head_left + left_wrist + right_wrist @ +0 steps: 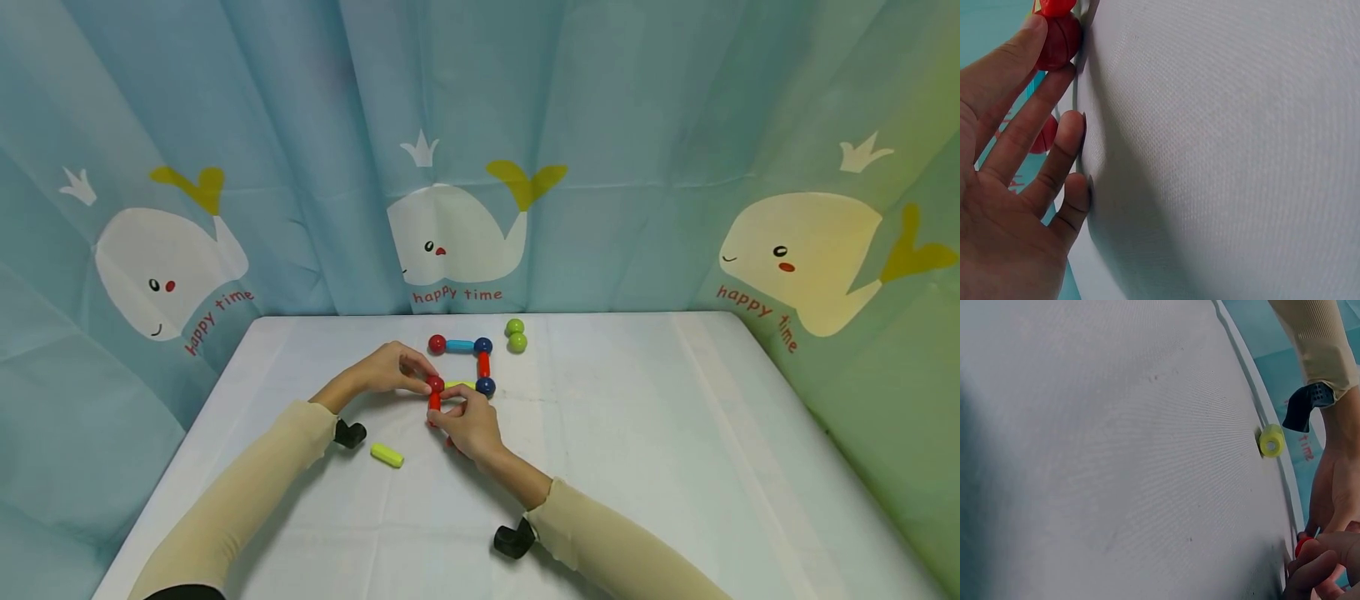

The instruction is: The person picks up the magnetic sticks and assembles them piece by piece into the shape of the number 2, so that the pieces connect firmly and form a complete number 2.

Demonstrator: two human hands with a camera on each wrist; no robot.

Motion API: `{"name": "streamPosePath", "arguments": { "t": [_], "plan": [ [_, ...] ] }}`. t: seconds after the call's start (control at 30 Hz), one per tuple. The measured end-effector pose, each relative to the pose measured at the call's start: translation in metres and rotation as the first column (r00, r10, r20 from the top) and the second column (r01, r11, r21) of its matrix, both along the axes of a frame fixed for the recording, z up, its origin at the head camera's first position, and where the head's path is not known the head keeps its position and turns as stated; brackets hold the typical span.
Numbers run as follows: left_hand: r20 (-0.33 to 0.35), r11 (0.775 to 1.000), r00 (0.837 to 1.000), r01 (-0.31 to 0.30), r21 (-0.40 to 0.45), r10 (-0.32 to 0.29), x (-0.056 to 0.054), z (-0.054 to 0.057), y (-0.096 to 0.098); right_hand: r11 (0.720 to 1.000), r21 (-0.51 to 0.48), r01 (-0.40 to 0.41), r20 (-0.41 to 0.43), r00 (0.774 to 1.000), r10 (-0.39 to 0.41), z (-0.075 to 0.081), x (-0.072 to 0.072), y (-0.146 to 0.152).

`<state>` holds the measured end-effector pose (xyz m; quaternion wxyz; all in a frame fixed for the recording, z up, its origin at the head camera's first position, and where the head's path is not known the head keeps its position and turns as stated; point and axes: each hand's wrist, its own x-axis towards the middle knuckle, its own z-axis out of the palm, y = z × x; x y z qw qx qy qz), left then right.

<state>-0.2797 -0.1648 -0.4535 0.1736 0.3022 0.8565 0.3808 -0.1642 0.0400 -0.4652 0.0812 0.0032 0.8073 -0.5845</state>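
Note:
My left hand [390, 368] pinches a dark red ball [436, 383] between thumb and fingertips; the left wrist view also shows that ball [1060, 42]. A red rod [434, 402] meets the ball and points toward the near side, with my right hand [474, 425] pinching its near end. From the same ball a yellow-green rod [459, 384] runs right to a dark blue ball [486, 387]. A second red rod [483, 365] leads back to another blue ball [483, 345], then a light blue rod [460, 346] ends at a red ball [437, 343].
Two green balls [517, 342] touch each other behind the blue balls. A loose yellow-green rod [387, 455] lies near my left wrist. Something red [452, 444] shows partly beneath my right hand. A whale-print curtain [637, 167] hangs behind the white table [675, 467].

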Motion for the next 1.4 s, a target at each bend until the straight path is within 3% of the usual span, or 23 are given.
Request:
{"name": "streamPosePath", "arguments": {
  "t": [0.57,0.97,1.23,1.4],
  "plan": [
    [0.001,1.0,1.0,-0.004,-0.011,0.004,-0.003,0.0,-0.001,0.999,0.034,-0.015,-0.008,1.0,0.016,-0.002,-0.006,-0.001],
    [0.011,1.0,1.0,0.003,-0.002,-0.003,-0.002,-0.001,-0.001,0.977,0.032,-0.211,0.097,0.973,0.207,0.007,-0.01,0.019],
    [0.015,1.0,1.0,0.01,0.006,-0.01,-0.001,-0.002,-0.001,0.937,0.083,-0.34,0.043,0.94,0.338,0.012,-0.012,0.036],
    [0.01,1.0,1.0,0.005,-0.014,-0.005,0.0,-0.001,-0.001,0.923,0.128,-0.363,-0.027,0.929,0.369,0.016,-0.019,0.052]
  ]
}}
